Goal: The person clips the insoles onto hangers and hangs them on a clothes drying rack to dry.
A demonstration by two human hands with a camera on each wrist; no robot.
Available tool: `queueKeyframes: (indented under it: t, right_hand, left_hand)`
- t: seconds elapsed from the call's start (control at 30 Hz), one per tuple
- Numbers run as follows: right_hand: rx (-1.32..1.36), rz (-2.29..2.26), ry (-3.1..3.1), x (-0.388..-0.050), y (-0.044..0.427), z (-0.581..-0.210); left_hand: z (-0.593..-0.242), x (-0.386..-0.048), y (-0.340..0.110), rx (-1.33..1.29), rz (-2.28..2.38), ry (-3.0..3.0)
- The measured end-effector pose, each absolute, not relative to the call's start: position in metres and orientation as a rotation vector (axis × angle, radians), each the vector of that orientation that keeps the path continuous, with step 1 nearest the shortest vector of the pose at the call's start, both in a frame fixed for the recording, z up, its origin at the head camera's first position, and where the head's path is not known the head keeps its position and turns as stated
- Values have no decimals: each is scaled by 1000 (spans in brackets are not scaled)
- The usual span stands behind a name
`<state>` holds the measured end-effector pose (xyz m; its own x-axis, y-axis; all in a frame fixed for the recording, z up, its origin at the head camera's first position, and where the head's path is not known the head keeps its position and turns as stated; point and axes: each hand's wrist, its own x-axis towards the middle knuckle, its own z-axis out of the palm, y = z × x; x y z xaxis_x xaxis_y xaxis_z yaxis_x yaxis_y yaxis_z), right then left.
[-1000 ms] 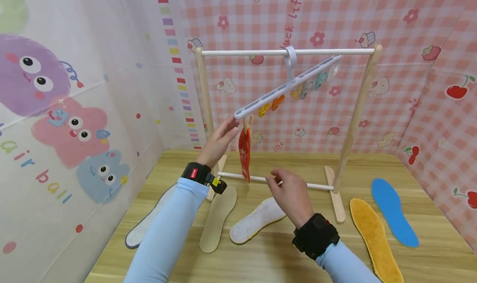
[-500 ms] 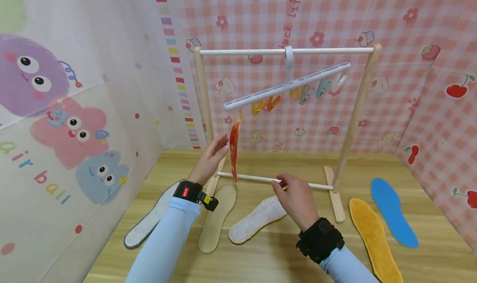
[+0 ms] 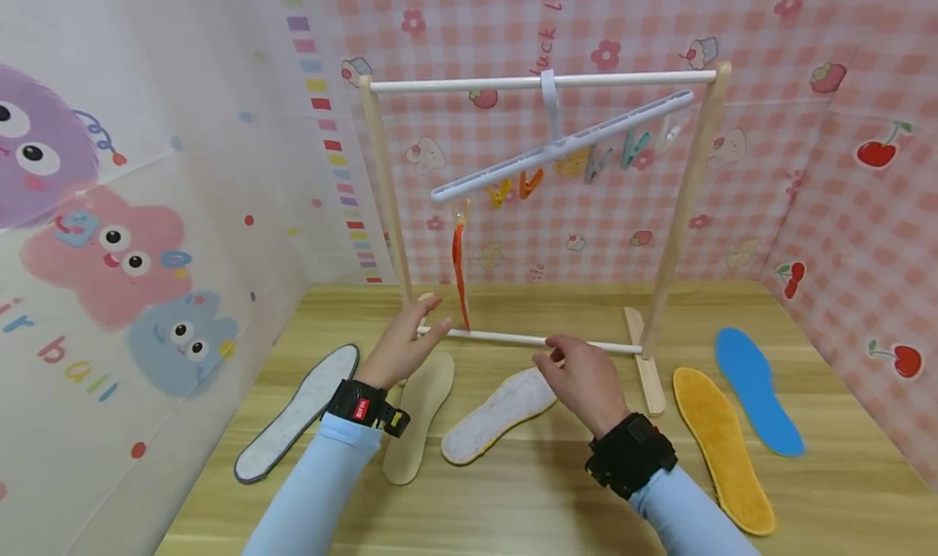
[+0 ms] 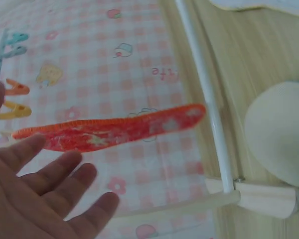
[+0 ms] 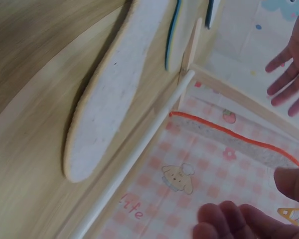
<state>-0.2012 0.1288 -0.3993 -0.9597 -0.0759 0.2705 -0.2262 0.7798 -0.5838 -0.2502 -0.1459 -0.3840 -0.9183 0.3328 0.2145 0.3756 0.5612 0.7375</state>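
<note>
A thin red-orange insole hangs nearly edge-on from a wooden clothespin below the left end of a pale blue clothes hanger. In the left wrist view the red face of the insole is visible; its other side looks grey in the right wrist view. My left hand is below and left of it, fingers spread, holding nothing. My right hand, its fingers loosely bent and holding nothing, is over the far end of a white insole with a yellow edge.
The tilted hanger hooks over the top rod of a wooden rack. Several clothespins, including an orange one and a teal one, hang from it. On the table lie grey, beige, mustard and blue insoles.
My left hand has come down from the hanger's left end, away from the red insole. The hanger has swung, and the insole has turned more edge-on. My right hand has barely moved.
</note>
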Motion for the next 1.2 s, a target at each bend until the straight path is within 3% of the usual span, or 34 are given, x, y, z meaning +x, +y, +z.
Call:
queueKeyframes:
  t: [0.33,1.2]
  right_hand:
    - [352,783,-2902,-199,140,-407]
    - [240,623,-3263,-198,213,-413]
  left_hand:
    - [-390,-238,-139,-677,-738,-3031]
    - [-399,-216,-116,-672,-302,-3220]
